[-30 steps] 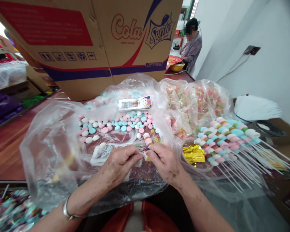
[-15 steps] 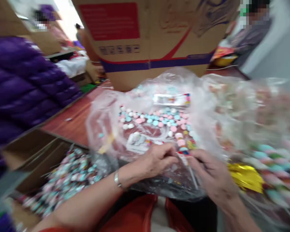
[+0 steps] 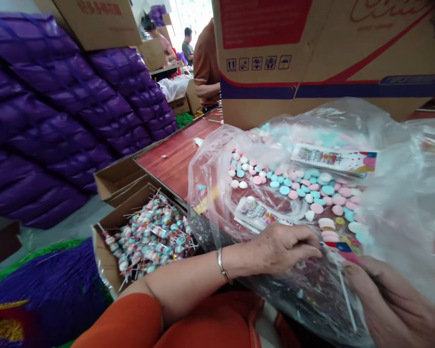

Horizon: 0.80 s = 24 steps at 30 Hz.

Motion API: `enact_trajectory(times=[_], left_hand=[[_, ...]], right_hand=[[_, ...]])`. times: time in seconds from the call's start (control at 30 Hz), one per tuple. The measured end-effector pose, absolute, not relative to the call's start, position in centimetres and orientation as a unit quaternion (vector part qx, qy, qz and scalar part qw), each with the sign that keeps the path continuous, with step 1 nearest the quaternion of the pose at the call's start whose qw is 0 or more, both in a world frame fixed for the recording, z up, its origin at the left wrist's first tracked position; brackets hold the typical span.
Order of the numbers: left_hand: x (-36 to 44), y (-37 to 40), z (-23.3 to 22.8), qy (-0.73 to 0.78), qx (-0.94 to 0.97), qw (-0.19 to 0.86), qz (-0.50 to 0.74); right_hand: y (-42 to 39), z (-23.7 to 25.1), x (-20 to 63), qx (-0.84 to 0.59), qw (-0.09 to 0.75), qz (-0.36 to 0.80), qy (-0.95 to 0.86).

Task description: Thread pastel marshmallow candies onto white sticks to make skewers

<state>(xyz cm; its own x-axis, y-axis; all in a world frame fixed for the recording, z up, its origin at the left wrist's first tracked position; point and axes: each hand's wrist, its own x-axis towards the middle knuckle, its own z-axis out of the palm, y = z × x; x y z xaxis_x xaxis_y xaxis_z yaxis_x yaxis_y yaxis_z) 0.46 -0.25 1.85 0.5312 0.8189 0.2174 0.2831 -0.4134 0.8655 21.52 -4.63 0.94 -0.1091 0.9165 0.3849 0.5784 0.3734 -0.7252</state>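
Observation:
A candy skewer [image 3: 329, 236], with pink and white round pieces stacked on a white stick [image 3: 347, 299], lies between my hands. Its lower end carries a red, white and blue wrapper [image 3: 339, 247]. My left hand [image 3: 281, 249], with a metal bangle at the wrist, is pinched at the left edge of this wrapper. From the right, my right hand [image 3: 387, 290] closes thumb and fingers on the wrapper's other side; its fingertips are partly hidden. Loose pink, blue and white candies [image 3: 284, 190] spread behind on clear plastic. Printed paper labels [image 3: 259, 215] lie beyond my left hand.
A large cardboard box [image 3: 261, 108] stands at the table's back. More labels [image 3: 333, 159] lie on the clear plastic bag [image 3: 212, 159]. Left of the table [image 3: 166, 164], an open carton holds many candy skewers [image 3: 155, 239]. Purple bundles [image 3: 58, 106] are stacked at left; several people are behind.
The view has swung left, so my hands and the table sit further right in it. Both hands stay on the candy skewer's wrapper.

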Motion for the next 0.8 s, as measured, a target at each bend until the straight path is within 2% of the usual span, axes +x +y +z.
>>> enact_trajectory(times=[0.1,0.17,0.3,0.37,0.47,0.57,0.63,0.8], left_hand=[[0.4,-0.2,2.0,0.356,0.749,0.444,0.341],[0.1,-0.2,2.2,0.362,0.77,0.41,0.33],[-1.2,0.8,2.5,0.397,0.787,0.362,0.305],[-1.9,1.5,2.8,0.408,0.783,0.374,0.284],[-2.6,2.2,3.2,0.413,0.781,0.397,0.248],[-2.9,2.4,3.4,0.419,0.781,0.404,0.227],[-3.0,2.6,3.2,0.417,0.784,0.406,0.218],[-3.7,3.3,2.5,0.411,0.786,0.421,0.191]], right_hand=[[-4.8,2.1,20.5,-0.564,0.386,0.179,-0.707],[-4.3,2.9,20.4,-0.574,0.356,0.193,-0.712],[-2.9,3.7,21.7,-0.615,0.352,0.182,-0.682],[-2.8,3.5,22.1,-0.644,0.284,0.162,-0.691],[-3.3,2.4,21.7,-0.655,0.131,0.111,-0.736],[-3.9,1.1,21.0,-0.654,0.066,0.061,-0.751],[-4.0,0.7,21.0,-0.659,0.095,0.032,-0.745],[-4.1,1.3,22.7,-0.633,0.28,-0.004,-0.721]])
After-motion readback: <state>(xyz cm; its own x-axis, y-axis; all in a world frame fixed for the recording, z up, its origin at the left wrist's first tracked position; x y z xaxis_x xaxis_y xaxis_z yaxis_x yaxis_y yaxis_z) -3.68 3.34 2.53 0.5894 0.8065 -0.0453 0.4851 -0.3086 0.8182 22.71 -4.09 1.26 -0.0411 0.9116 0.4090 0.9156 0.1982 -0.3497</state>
